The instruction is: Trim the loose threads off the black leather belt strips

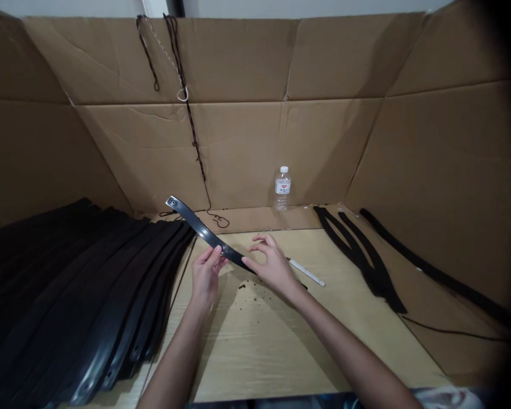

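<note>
A glossy black curved strip [200, 227] with a small hole at its far end is held up in front of me, slanting down to the right. My left hand [206, 272] pinches it near its middle between thumb and fingers. On the strip's lower right part lies the thumb of my right hand [275, 267], its other fingers raised and apart. That hand hides the strip's near end. Beneath both hands, small dark crumbs [255, 298] are scattered on the wooden tabletop [247, 352]. A white, slim stick-like tool [307, 272] lies just right of my right hand.
Many similar black strips [80, 284] are piled along the left. Black flat bands [361, 255] lie at right, with a longer band [430, 272] by the cardboard wall [451, 170]. A water bottle [283, 190] stands at the back. Dark cords [191, 122] hang from the back cardboard.
</note>
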Tool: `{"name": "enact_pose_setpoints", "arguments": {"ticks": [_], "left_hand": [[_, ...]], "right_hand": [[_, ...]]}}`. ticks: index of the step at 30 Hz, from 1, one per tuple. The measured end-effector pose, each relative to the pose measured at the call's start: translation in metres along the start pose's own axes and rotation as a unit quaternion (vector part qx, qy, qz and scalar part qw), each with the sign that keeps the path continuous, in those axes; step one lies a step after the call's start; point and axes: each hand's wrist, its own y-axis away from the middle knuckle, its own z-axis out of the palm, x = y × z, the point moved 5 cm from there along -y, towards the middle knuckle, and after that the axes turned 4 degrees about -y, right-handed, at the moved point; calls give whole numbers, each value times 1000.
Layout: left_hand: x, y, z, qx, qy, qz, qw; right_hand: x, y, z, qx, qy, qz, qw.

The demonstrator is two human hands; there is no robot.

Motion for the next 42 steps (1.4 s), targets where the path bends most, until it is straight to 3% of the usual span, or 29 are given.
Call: {"name": "enact_pose_setpoints", "arguments": {"ticks": [3,5,8,11,16,19,21,26,28,30,33,42], "left_hand": [[1,0,1,-6,-11,7,1000],[2,0,1,-3,-11,13,1000],[4,0,0,4,-7,14,1000],[3,-1,-3,10,3,9,1000],[-1,-5,-6,18,7,0,1000],[-2,-8,-6,36,15,-15,999],[-1,-8,-5,56,21,-32,998],[5,-4,1,84,73,-62,992],[7,-3,2,82,87,-61,991],[8,-4,2,77,93,-59,991],[9,-5,2,82,95,-58,990],[12,-3,4,91,94,-60,990]], "right_hand": [[-1,-12,6,-17,-44,10,999],[-2,-15,-2,-19,-55,6,998],[1,-13,-32,0,-54,11,998],[12,1,-80,55,-40,34,997],[47,59,-173,197,-5,150,969],[68,105,-217,259,32,189,947],[76,131,-239,283,63,176,941],[92,176,-276,300,213,243,897],[95,182,-287,278,294,237,883],[101,184,-294,213,388,248,862],[112,187,-300,140,442,269,844],[126,190,-280,5,427,254,868]]}}
